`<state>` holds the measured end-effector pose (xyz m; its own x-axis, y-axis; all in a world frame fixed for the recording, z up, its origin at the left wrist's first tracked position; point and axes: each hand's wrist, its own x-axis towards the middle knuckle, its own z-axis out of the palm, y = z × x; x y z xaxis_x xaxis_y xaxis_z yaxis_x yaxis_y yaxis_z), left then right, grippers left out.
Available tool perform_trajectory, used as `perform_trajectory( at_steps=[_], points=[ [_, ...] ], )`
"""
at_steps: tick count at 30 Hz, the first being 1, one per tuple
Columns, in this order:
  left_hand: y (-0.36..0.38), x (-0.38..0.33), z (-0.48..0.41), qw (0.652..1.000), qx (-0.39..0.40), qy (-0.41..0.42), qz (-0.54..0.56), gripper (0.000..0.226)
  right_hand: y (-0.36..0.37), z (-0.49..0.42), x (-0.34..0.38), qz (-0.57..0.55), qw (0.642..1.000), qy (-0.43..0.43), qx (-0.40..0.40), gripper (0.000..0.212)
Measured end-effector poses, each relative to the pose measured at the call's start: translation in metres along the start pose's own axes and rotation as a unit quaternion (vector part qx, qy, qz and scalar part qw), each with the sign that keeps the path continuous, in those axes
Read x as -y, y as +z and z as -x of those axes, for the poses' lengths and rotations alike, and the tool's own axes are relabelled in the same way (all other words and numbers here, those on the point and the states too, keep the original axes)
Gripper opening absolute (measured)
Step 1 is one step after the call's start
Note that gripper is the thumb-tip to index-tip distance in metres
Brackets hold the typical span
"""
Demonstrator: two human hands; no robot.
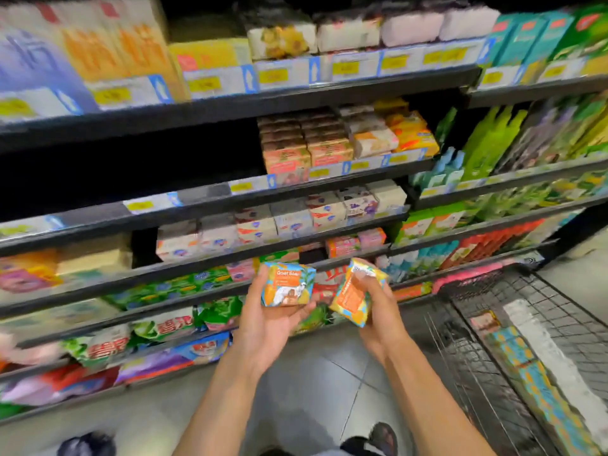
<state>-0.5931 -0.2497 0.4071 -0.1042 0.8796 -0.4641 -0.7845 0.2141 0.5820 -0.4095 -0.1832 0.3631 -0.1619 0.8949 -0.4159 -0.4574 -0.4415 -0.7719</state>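
Head view showed "Goat Soap" printed on the orange-and-blue box (287, 284), which sat in the left hand (268, 324) with thumb and fingers curled round it. Just right of it, the right hand (383, 314) gripped a tilted second box (353, 297), its print blurred. Price tags (273, 76) on the far shelves were unreadable.

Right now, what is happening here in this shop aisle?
A person stands at the store shelves with a matching soap box in each hand. The left hand holds the upright box showing its front; the right hand grips the tilted box. A wire cart stands to the right, goods inside.
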Motion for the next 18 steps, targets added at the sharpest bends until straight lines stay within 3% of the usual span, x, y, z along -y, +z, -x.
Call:
perform_trajectory(
  at_steps=[4,8,12,18],
  points=[
    [-0.048,-0.039,0.013,0.999,-0.018,-0.006,-0.033,0.073,0.048,0.009,-0.024,0.037,0.997,0.046,0.042,0.054],
    [-0.081,-0.069,0.017,0.999,-0.045,-0.002,-0.023,0.072,0.082,0.010,-0.034,0.097,0.990,0.050,0.086,0.086],
    [-0.096,-0.092,0.012,0.999,-0.045,-0.010,0.009,0.070,0.115,0.010,-0.031,0.315,0.941,-0.088,0.091,0.048],
    [-0.093,-0.122,-0.002,0.998,-0.052,0.025,-0.010,0.085,0.151,-0.004,-0.012,0.380,0.900,-0.115,0.180,0.065]
  ],
)
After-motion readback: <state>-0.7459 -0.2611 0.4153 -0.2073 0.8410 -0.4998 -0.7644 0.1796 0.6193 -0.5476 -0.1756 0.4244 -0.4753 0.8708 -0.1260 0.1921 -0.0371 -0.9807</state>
